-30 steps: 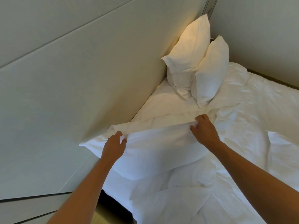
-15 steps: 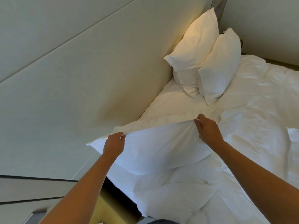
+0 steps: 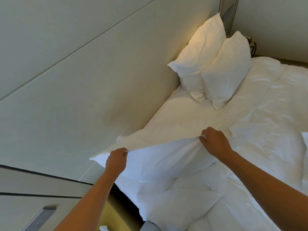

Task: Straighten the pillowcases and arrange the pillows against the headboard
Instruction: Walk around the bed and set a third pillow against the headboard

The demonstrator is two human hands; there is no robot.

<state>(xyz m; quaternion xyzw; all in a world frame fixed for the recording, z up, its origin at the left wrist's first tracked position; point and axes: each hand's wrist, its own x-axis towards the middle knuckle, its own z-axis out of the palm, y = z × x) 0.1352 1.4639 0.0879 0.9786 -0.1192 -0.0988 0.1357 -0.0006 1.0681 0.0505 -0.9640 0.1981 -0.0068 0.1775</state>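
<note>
The pillow (image 3: 160,162) at 6 o'clock wears white woven cloth, matt and creased. The duvet (image 3: 266,130) at 3 o'clock is rumpled white cloth. The headboard (image 3: 83,80) at 10 o'clock looks smooth, matt, faintly textured.

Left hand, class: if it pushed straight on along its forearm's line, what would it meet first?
Probably the headboard. The left hand grips the near pillow at its top edge and points up towards the panel; depth is uncertain.
</note>
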